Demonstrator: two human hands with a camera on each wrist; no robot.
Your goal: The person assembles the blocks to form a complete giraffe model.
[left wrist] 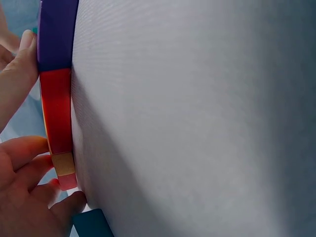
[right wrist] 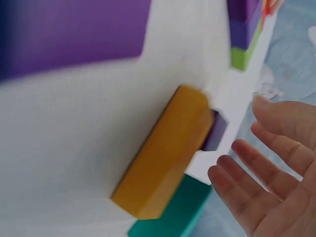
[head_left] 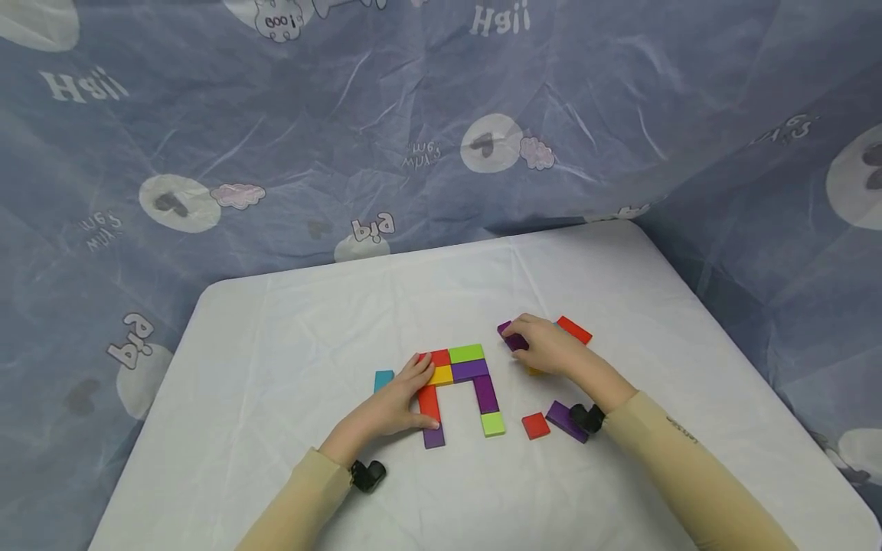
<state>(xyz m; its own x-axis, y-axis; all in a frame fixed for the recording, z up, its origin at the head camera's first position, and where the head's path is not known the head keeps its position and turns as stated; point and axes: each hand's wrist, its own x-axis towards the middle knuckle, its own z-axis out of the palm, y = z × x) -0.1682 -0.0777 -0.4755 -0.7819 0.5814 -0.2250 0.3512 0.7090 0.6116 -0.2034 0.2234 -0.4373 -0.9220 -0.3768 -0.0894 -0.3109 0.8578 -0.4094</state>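
Observation:
Flat coloured blocks form an arch on the table: a red block (head_left: 438, 357), a green block (head_left: 466, 353), a violet block (head_left: 470, 370) and a yellow block (head_left: 442, 375) across the top, with two legs below. My left hand (head_left: 396, 402) rests along the left leg, its thumb near the lower purple block (head_left: 433, 438) and its fingers touching the upper left corner. To the right of the arch, my right hand (head_left: 547, 344) is over a dark purple block (head_left: 513, 337). In the right wrist view its fingers (right wrist: 247, 192) are spread, with an orange block (right wrist: 163, 153) nearby.
A blue block (head_left: 383, 379) lies left of the arch. On the right are a red square block (head_left: 535, 425), a purple block (head_left: 565, 422) partly under the right wrist camera, and a red block (head_left: 575, 330) behind the hand. White cloth covers the table (head_left: 276, 344); patterned fabric hangs behind.

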